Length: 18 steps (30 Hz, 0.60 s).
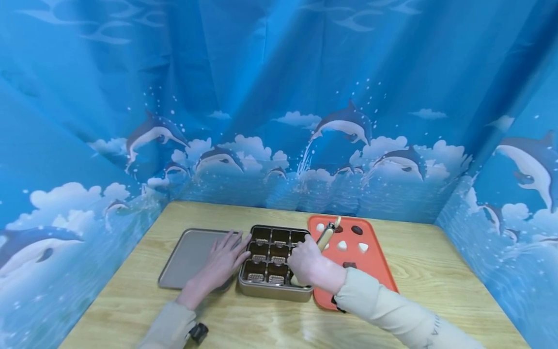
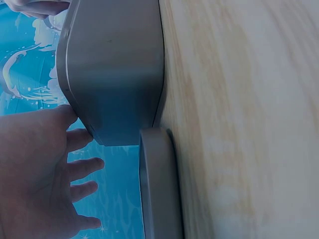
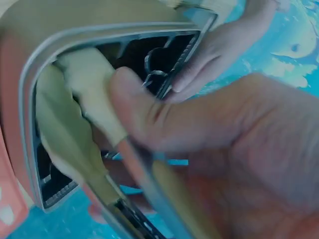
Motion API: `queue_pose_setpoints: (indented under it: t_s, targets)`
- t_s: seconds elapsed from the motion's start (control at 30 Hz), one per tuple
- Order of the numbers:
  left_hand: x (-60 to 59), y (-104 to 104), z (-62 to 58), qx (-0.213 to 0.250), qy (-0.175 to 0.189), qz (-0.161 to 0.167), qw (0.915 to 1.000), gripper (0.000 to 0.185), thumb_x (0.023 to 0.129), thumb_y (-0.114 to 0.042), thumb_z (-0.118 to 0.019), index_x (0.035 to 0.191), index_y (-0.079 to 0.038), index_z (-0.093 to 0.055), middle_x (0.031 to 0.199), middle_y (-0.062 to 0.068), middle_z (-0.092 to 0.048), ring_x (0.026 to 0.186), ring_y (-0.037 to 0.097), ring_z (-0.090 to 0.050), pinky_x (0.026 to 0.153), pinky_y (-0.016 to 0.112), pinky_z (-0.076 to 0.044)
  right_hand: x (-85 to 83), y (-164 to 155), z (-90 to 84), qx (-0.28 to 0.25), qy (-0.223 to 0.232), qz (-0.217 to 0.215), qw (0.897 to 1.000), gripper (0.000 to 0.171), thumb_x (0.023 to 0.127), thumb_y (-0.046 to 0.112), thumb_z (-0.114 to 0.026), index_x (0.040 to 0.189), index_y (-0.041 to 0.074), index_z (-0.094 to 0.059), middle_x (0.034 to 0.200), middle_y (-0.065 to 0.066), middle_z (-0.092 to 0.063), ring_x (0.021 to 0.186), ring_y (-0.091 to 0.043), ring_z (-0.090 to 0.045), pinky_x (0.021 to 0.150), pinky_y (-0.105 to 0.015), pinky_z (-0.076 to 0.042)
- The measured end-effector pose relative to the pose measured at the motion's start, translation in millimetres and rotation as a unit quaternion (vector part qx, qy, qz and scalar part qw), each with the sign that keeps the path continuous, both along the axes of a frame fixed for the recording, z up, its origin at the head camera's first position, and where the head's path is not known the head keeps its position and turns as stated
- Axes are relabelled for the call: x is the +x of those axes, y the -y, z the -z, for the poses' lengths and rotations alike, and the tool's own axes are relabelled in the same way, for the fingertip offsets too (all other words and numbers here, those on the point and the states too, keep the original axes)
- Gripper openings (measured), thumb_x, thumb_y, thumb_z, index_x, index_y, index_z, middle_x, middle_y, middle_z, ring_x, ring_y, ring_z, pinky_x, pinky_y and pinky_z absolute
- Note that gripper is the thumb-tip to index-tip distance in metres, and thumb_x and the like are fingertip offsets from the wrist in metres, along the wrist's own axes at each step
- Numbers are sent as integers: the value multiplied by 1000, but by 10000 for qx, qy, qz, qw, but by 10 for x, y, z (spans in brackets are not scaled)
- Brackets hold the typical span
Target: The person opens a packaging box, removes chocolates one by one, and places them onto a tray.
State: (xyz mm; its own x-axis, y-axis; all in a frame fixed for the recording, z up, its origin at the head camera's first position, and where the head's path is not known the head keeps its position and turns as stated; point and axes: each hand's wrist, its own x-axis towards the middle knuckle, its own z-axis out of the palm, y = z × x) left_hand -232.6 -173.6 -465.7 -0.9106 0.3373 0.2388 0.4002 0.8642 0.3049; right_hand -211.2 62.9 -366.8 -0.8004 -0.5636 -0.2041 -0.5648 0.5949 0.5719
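While our left hand is lying flat with its fingers straight against the left wall of the gridded baking pan, we are working inside that pan with a cream-coloured spatula that our right hand is gripping, fingers and thumb curled tight round its handle. The left hand is holding nothing; its palm is resting partly on the flat grey tray that is lying just beside the pan, and in the left wrist view the fingers are spreading along the pan's outer side, which we judge is there to brace the pan so it does not slide while the tool is pressing into it. The pan is sitting on the wooden table, between the grey tray on its left and the orange tray touching it on its right. The spatula's long axis is running diagonally: its handle end is pointing up and away to the right, over the orange tray with its white and dark pieces, while its soft blade is pointing down and toward us into a near-right cell of the pan. In the right wrist view the blade is bending inside the pan's rim under our thumb, a steep hold that probably is letting the tip reach the cell's floor. Several other cells are holding ridged brownish pieces.
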Motion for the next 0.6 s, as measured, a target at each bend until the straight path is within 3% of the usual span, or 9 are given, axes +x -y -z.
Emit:
queue_pose_setpoints:
  t_s: [0.13, 0.33, 0.4, 0.6]
  targets:
    - [9, 1, 0, 48, -68, -5, 10000, 54, 107, -36, -50, 154, -11, -43, 159, 22, -36, 151, 44, -22, 115, 76, -15, 11, -89, 0, -206, -253, -438, 9985, 10, 81, 31, -83, 77, 27, -74, 80, 9, -69, 82, -13, -59, 94, -38, -48]
    - [7, -7, -17, 30, -92, 5, 10000, 54, 107, -36, -50, 154, -11, -43, 159, 23, -36, 150, 44, -23, 115, 76, -16, 39, -326, -77, -844, -1076, -1259, 9826, 13, 77, 20, -87, 76, 27, -75, 79, 11, -66, 76, -12, -51, 75, -35, -40]
    - [3, -8, -22, -9, -52, 6, 10000, 54, 107, -36, -49, 154, -11, -43, 159, 22, -36, 151, 44, -22, 115, 75, -16, 31, -406, -83, -1025, -1300, -1486, 9749, 13, 76, 20, -86, 82, 28, -77, 82, 11, -67, 78, -12, -53, 73, -35, -38]
    - [-4, -2, -21, -4, 77, 11, 10000, 55, 107, -35, -50, 155, -11, -41, 160, 22, -34, 151, 44, -20, 115, 75, -15, -12, -675, -83, -1487, -1328, -1779, 9637, 42, 72, 29, -90, 112, 29, -77, 96, 11, -70, 89, -14, -56, 74, -36, -38]
